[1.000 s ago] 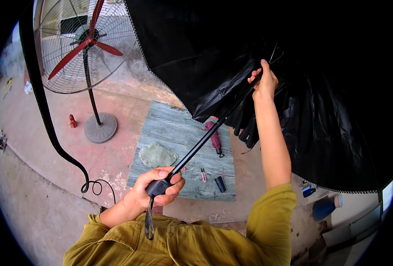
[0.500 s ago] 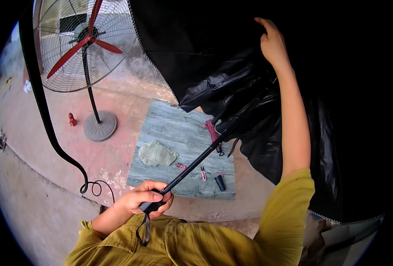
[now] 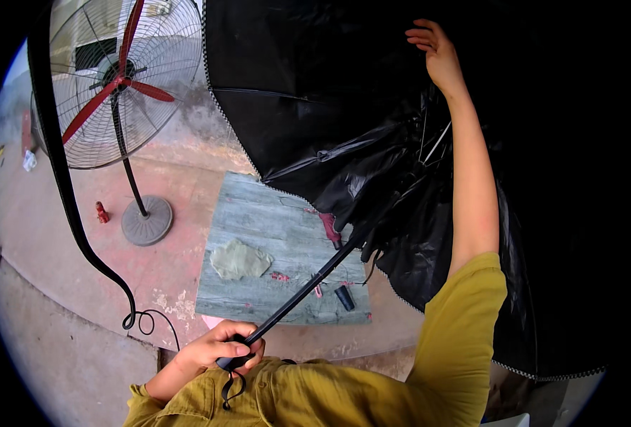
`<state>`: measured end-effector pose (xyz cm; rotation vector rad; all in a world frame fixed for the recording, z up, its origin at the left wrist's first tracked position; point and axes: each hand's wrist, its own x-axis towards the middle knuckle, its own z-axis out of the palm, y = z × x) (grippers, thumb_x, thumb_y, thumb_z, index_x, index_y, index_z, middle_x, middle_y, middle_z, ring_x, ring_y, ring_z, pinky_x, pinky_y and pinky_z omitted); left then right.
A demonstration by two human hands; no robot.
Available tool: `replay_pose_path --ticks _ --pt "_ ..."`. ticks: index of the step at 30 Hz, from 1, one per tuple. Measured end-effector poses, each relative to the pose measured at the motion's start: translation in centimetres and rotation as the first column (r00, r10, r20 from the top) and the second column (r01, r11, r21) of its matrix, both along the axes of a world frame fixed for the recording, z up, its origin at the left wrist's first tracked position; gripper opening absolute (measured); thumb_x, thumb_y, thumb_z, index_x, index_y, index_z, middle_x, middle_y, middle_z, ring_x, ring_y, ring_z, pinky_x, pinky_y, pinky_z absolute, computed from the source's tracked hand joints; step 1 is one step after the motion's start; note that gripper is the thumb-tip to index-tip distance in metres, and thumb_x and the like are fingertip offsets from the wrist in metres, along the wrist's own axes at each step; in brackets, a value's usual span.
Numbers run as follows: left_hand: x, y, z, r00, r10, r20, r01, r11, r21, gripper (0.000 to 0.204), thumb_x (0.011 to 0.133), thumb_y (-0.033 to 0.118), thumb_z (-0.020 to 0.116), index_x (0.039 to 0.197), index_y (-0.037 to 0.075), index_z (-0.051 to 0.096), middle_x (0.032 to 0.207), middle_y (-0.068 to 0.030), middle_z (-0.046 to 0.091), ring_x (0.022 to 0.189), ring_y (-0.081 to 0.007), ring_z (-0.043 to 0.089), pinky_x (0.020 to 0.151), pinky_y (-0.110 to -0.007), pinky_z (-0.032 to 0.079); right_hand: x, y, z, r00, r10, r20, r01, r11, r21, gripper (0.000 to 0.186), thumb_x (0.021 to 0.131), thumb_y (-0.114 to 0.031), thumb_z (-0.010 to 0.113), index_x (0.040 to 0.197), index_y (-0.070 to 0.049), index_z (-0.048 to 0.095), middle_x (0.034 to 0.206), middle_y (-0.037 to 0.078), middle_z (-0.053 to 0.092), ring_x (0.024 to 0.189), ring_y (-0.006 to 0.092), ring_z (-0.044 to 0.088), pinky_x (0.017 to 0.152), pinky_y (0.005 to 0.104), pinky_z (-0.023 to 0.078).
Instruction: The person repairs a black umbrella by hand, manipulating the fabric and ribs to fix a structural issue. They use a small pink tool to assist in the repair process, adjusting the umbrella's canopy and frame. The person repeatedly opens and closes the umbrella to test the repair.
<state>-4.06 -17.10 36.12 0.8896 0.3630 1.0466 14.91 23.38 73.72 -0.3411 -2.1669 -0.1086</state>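
The black umbrella (image 3: 272, 64) slants from the lower middle up into the upper right, its canopy partly spread and gathered in folds around the ribs. My left hand (image 3: 228, 344) is wrapped round its dark handle, from which a black wrist strap (image 3: 234, 388) hangs. High at the upper right, my right hand (image 3: 441, 60) is raised against the canopy's inner side with its fingers stretched and slightly apart. Whether those fingertips touch the cloth, I cannot tell. Some thin metal ribs (image 3: 438, 144) show beside my right forearm.
Beyond the shaft lies a grey-blue wood-patterned board (image 3: 212, 295) bearing a pale green cloth (image 3: 240, 260), a dark red bundle (image 3: 330, 228), a dark cylinder (image 3: 344, 298) and small pink scraps. A large fan (image 3: 119, 82) stands at the far left, near a small red object (image 3: 102, 212) and a black cable (image 3: 148, 324).
The canopy has spread wider, with more rib showing. My right hand's fingers have fanned out more. The left hand and handle sit slightly lower and further left in view.
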Motion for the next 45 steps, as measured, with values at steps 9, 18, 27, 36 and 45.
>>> replay_pose_path --ticks 9,18,27,36,45 --pt "0.1 0.3 0.5 0.988 -0.033 0.148 0.042 0.997 -0.060 0.030 0.090 0.027 0.061 0.087 -0.001 0.051 0.075 -0.0116 0.056 0.057 -0.0121 0.049 0.046 -0.024 0.040 0.8 -0.9 -2.6 0.989 -0.148 0.020 0.147 0.988 0.037 0.052 0.080 0.015 0.035 0.124 -0.002 0.056 0.119 0.013 0.064 0.108 0.0225 0.063 0.097 0.0322 0.048" --pt "0.4 0.1 0.3 0.985 0.038 0.166 -0.028 0.998 -0.064 0.028 0.088 0.026 0.061 0.086 0.000 0.050 0.072 -0.0109 0.053 0.057 -0.0139 0.047 0.046 -0.025 0.038 2.3 -5.9 -9.1 0.948 -0.261 -0.183 0.314 0.858 0.406 0.018 0.081 0.009 0.047 0.090 -0.001 0.059 0.085 0.009 0.065 0.080 0.0247 0.064 0.071 0.0333 0.052" --pt "0.8 0.6 0.4 0.980 0.151 0.133 -0.131 0.980 -0.148 0.031 0.083 0.026 0.062 0.084 -0.002 0.050 0.065 -0.0155 0.052 0.040 -0.0156 0.044 0.035 -0.026 0.034 6.3 -5.2 -5.7 0.918 -0.128 -0.376 0.220 0.952 0.213 0.066 0.071 0.016 0.035 0.133 -0.004 0.050 0.133 0.013 0.055 0.130 0.0275 0.047 0.112 0.0372 0.032" --pt "1.3 0.9 0.0 0.978 0.185 0.097 -0.170 0.975 -0.145 0.033 0.081 0.028 0.063 0.081 -0.003 0.050 0.063 -0.0150 0.052 0.038 -0.0151 0.044 0.033 -0.026 0.034 8.7 -4.3 -4.3 0.949 -0.112 -0.294 0.133 0.990 0.053 0.079 0.070 0.019 0.034 0.144 -0.008 0.038 0.144 0.009 0.047 0.140 0.0262 0.035 0.116 0.0411 0.024" --pt "1.1 1.4 -0.8 0.981 0.132 0.145 -0.115 0.986 -0.120 0.030 0.084 0.026 0.061 0.085 -0.002 0.050 0.067 -0.0143 0.052 0.047 -0.0154 0.045 0.039 -0.027 0.034 9.5 -3.8 -4.1 0.958 -0.204 -0.200 0.228 0.968 0.102 0.069 0.067 0.019 0.032 0.132 -0.003 0.043 0.141 0.011 0.048 0.139 0.0257 0.037 0.115 0.0365 0.026"
